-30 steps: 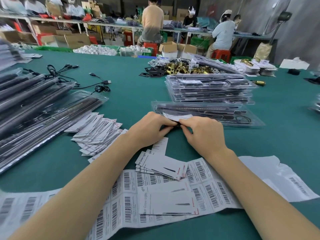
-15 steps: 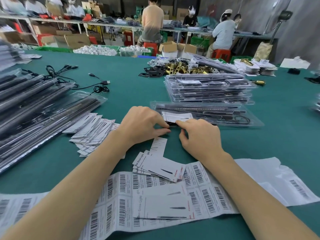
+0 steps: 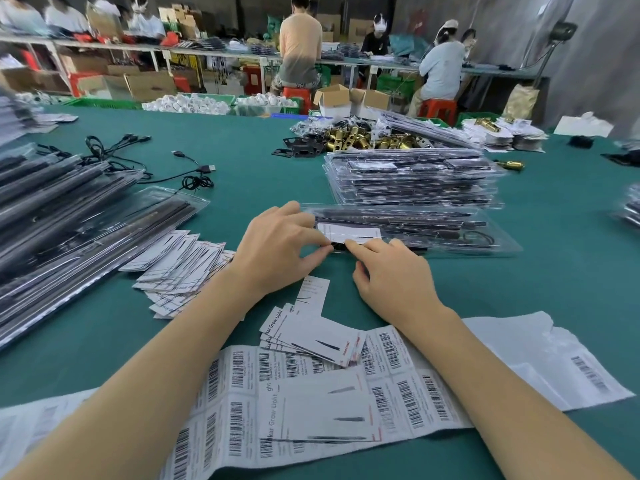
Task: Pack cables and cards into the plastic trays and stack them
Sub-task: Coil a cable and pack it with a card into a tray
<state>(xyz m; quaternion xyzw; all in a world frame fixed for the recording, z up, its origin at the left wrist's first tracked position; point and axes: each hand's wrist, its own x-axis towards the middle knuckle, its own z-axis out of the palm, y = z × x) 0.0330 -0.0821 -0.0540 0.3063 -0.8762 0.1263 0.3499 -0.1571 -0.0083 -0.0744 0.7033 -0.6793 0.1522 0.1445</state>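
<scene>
A clear plastic tray (image 3: 433, 233) with dark rods and a black cable lies on the green table in front of me. A white card (image 3: 349, 232) sits in its left part. My left hand (image 3: 277, 244) grips the tray's left end, fingers over the top and thumb at the near edge. My right hand (image 3: 391, 275) rests its fingertips on the card's near edge and the tray rim, thumb apart. Behind the tray stands a stack of packed trays (image 3: 412, 178). Loose cards (image 3: 180, 265) are fanned at the left, and a small card stack (image 3: 308, 337) lies between my forearms.
Barcode label sheets (image 3: 398, 389) spread near the table's front edge. A tall slanted pile of trays (image 3: 69, 216) fills the left side. Black USB cables (image 3: 145, 161) lie behind it, brass parts (image 3: 363, 140) at the back. People work at benches beyond the table.
The white card has gone from between my fingertips into the tray's left part. My left hand has shifted up onto the tray's end; my right hand stayed at the card's near edge.
</scene>
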